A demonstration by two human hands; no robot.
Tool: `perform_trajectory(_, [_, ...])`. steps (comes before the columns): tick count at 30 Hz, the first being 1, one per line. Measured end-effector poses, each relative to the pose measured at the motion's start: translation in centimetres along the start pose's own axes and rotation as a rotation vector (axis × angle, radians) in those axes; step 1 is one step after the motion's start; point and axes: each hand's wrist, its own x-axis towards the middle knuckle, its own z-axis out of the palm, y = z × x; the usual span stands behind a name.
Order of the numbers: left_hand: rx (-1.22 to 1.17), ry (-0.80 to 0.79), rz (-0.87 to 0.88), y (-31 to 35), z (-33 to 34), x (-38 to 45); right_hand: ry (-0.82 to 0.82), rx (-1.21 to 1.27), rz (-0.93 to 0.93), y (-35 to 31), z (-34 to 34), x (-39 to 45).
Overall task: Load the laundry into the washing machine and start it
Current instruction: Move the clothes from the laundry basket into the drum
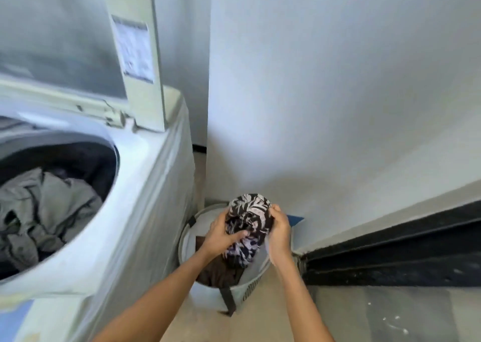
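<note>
1. Black-and-white patterned garment (250,222) bunched above the laundry basket (216,293), gripped by left hand (223,233) and right hand (279,228).
2. Grey clothes (41,211) already inside open top-loading washing machine (145,185), left of the basket.

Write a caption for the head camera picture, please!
Both hands, left hand and right hand, lift a patterned garment from the laundry basket beside the open washing machine.
</note>
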Motion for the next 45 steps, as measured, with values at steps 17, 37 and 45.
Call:
perform_trajectory(17, [-0.349, -0.222, 0.282, 28.3, -14.6, -11.7, -0.066, 0.347, -0.515, -31.6, 14.0, -18.3])
perform_trajectory(37, [-0.029, -0.091, 0.739, 42.4, -19.8, -17.9, 0.251, -0.373, -0.633, -30.9, 16.5, -14.4])
perform_trajectory(45, [0.129, -0.158, 0.612, 36.8, -17.3, -15.3, 0.031, -0.274, -0.757, -36.8, 19.5, -16.8])
